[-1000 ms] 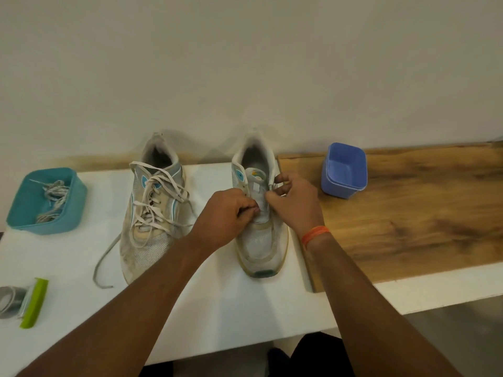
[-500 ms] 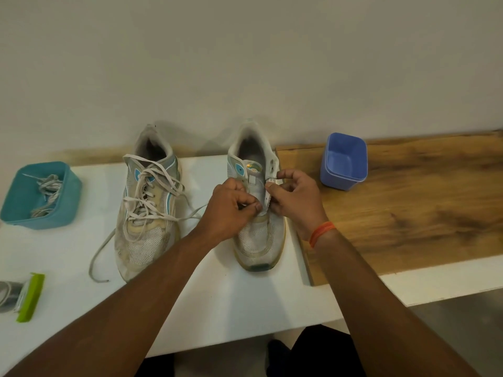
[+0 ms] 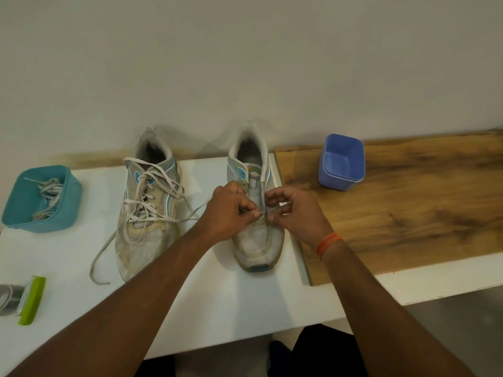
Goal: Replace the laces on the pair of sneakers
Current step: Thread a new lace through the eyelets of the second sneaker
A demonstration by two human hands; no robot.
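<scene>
Two bare hands work at the unlaced right-hand sneaker (image 3: 255,235) on a white table (image 3: 217,308); the left hand (image 3: 231,210) pinches a lace tip (image 3: 261,212) at its eyelets; the right hand (image 3: 295,210), fingers curled, pinches the shoe's eyelet edge; the laced sneaker (image 3: 147,213) sits just left.

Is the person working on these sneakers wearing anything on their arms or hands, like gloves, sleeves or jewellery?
No gloves and no sleeves in view: both forearms are bare up to the frame edge. The left hand shows nothing on it. The right hand has one thing at its wrist, a thin orange band that looks like thread or cord. No rings or watch show.
</scene>
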